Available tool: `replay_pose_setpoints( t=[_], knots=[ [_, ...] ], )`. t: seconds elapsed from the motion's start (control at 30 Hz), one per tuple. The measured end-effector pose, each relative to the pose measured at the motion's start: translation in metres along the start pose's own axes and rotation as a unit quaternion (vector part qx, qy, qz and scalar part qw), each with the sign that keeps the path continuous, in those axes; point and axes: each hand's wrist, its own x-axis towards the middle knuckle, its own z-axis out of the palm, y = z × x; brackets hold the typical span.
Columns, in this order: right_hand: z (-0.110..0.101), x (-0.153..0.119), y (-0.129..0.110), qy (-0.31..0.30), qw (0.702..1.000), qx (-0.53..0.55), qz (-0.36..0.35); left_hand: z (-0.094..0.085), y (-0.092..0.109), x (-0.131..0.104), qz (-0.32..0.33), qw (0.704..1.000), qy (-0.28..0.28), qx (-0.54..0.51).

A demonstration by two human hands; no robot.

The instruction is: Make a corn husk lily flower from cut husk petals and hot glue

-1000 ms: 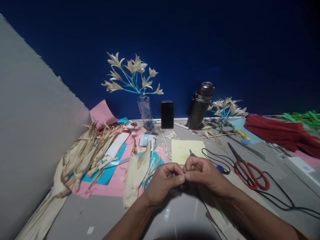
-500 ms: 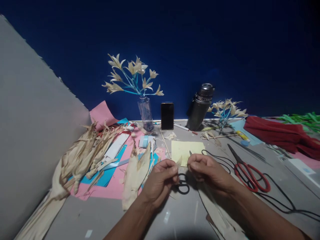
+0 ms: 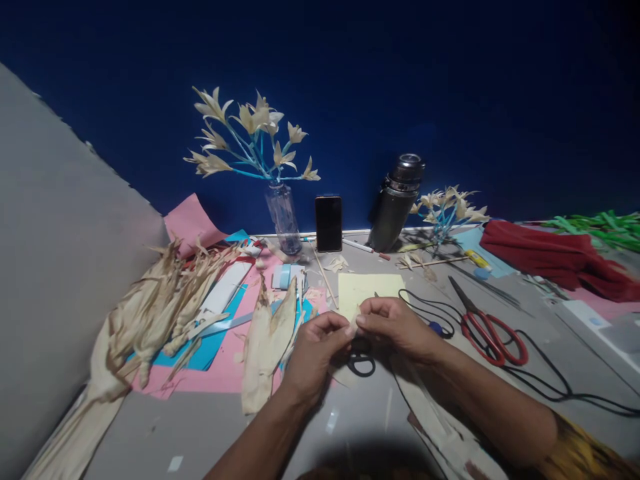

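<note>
My left hand [image 3: 317, 350] and my right hand [image 3: 400, 328] meet in front of me, fingertips pinched together. Between them is a small pale piece of corn husk [image 3: 355, 324], mostly covered by the fingers. Just beneath the hands lie small black-handled scissors [image 3: 362, 373], their blades partly hidden. A yellow paper sheet [image 3: 370, 287] rests right behind the hands. Wide dried corn husk pieces [image 3: 265, 353] lie left of my left hand. Another long husk strip [image 3: 440, 427] passes under my right forearm.
A husk bundle [image 3: 115, 340] lies left by pink paper [image 3: 175, 383]. Husk flowers stand in a clear vase [image 3: 284, 217] beside a phone [image 3: 329, 223] and a dark flask [image 3: 395, 203]. Red-handled scissors [image 3: 520, 350], a black cord [image 3: 555, 393] and red cloth [image 3: 545, 257] lie right.
My right hand has moved left to meet my left hand at the husk piece; the gap between them has closed. The view has shifted slightly.
</note>
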Motion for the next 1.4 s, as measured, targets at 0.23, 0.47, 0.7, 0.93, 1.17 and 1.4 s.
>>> replay_pose_setpoints(
  t=[0.23,0.47,0.7,0.93,1.17,1.4],
  knots=[
    [0.005,-0.003,-0.006,0.023,1.0,-0.007,-0.007,0.0,0.0,0.002,-0.049,0.995,0.007,-0.089],
    [0.01,-0.006,0.006,-0.003,0.999,-0.017,-0.029,0.003,0.0,0.001,-0.039,0.994,0.014,-0.098],
    [0.015,-0.005,0.011,0.027,0.998,-0.052,-0.035,0.004,0.002,-0.002,-0.043,0.995,0.0,-0.092],
    [0.021,-0.006,0.014,0.063,0.994,-0.07,-0.057,0.003,-0.004,-0.003,-0.01,0.998,0.019,-0.058],
    [0.018,-0.014,0.004,0.039,0.982,-0.164,-0.086,0.005,-0.003,-0.004,-0.015,0.998,0.02,-0.055],
    [-0.039,-0.027,-0.035,0.165,0.937,-0.285,-0.12,-0.005,0.021,-0.004,0.047,0.99,0.105,-0.077]
  ],
)
